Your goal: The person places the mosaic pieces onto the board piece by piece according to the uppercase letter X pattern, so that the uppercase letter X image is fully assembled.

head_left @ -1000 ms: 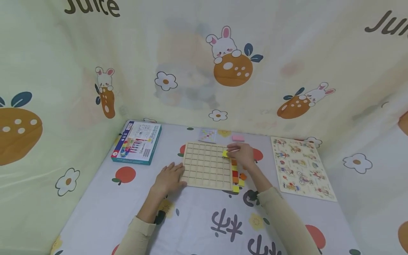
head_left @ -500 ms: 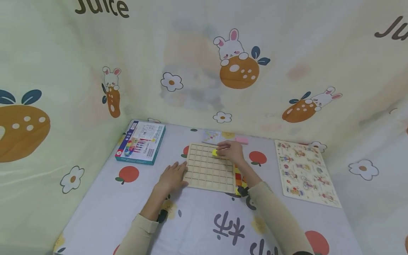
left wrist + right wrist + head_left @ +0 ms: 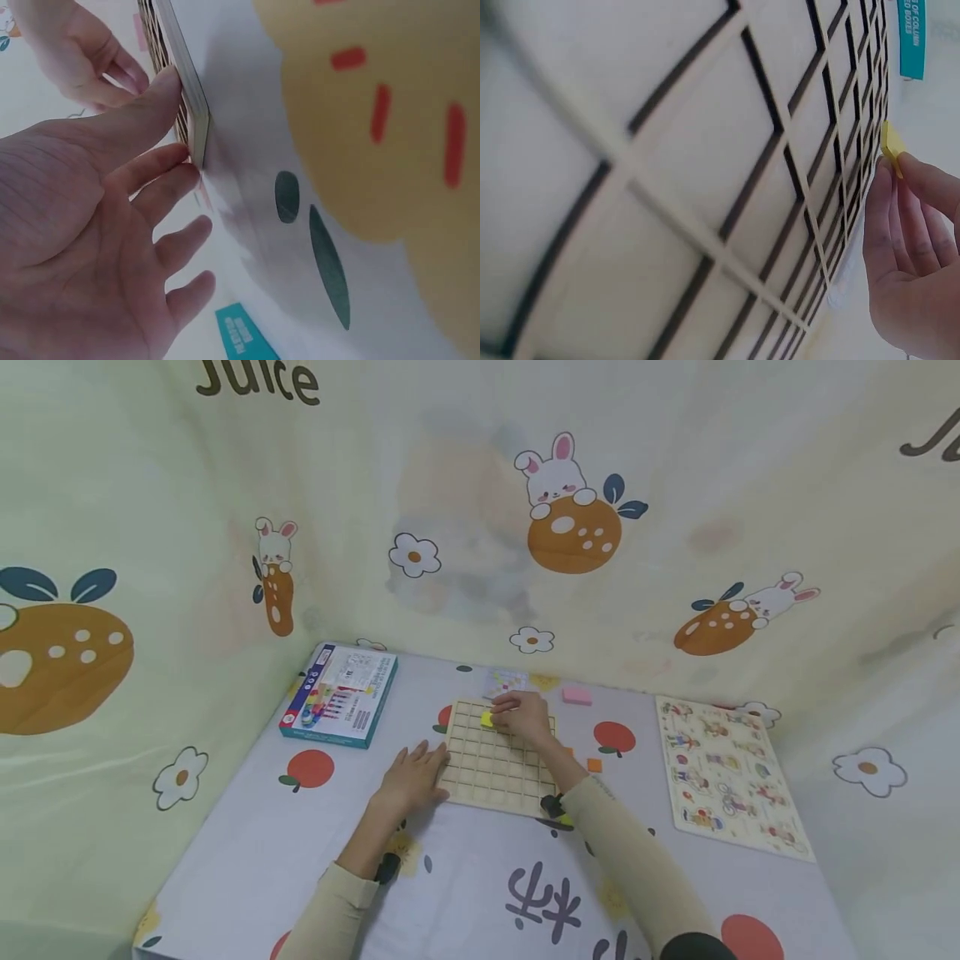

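Note:
A wooden grid board [image 3: 487, 772] lies flat on the table in the head view. My left hand [image 3: 411, 778] rests at its left edge with fingers spread; in the left wrist view the thumb and nearest fingers touch the board's edge [image 3: 196, 124]. Over the far part of the board, my right hand [image 3: 522, 720] pinches a yellow square tile [image 3: 487, 719] between thumb and fingertips. In the right wrist view, the tile [image 3: 890, 147] is tilted at the grid's far side; whether it touches the board I cannot tell. My right forearm hides much of the tile group beside the board.
A boxed set [image 3: 340, 695] lies at the back left. A patterned card [image 3: 505, 682] and a pink block [image 3: 577, 695] lie behind the board. An orange tile [image 3: 595, 766] sits to its right. A picture board [image 3: 727, 768] lies farther right.
My right hand has moved left across the far part of the board with the yellow tile. The left hand stays at the board's left edge. The head view has shifted slightly.

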{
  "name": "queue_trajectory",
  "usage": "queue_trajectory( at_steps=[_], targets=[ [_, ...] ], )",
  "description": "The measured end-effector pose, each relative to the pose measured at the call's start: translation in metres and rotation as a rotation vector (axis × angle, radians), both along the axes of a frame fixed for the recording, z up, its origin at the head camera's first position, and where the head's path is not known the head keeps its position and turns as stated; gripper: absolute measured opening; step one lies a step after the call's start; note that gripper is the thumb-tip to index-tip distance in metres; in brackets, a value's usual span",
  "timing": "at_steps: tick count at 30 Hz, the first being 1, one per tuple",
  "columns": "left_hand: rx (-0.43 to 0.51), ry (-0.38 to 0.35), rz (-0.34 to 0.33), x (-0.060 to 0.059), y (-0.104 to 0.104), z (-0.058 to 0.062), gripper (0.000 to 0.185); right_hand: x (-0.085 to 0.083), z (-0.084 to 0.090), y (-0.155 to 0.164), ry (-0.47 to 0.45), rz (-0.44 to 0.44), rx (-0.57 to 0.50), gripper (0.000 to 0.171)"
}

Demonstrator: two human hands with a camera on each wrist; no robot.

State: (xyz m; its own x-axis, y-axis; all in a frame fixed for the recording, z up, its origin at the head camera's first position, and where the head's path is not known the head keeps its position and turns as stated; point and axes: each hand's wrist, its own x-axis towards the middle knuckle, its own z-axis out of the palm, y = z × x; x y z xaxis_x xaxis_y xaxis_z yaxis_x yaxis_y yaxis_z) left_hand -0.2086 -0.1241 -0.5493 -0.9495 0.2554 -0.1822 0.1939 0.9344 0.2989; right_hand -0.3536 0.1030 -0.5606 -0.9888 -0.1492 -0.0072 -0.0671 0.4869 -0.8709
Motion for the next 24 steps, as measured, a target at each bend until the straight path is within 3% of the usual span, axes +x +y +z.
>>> queue_trajectory(
  at_steps=[12, 24],
  targets=[
    [-0.038, 0.021, -0.045, 0.001, -0.002, -0.001, 0.074, -0.006, -0.006, -0.020, 0.020, 0.031, 0.053, 0.026],
    [-0.039, 0.021, -0.047, 0.003, -0.002, 0.000, 0.074, -0.006, -0.015, -0.027, 0.097, 0.055, 0.192, 0.021]
  ],
)
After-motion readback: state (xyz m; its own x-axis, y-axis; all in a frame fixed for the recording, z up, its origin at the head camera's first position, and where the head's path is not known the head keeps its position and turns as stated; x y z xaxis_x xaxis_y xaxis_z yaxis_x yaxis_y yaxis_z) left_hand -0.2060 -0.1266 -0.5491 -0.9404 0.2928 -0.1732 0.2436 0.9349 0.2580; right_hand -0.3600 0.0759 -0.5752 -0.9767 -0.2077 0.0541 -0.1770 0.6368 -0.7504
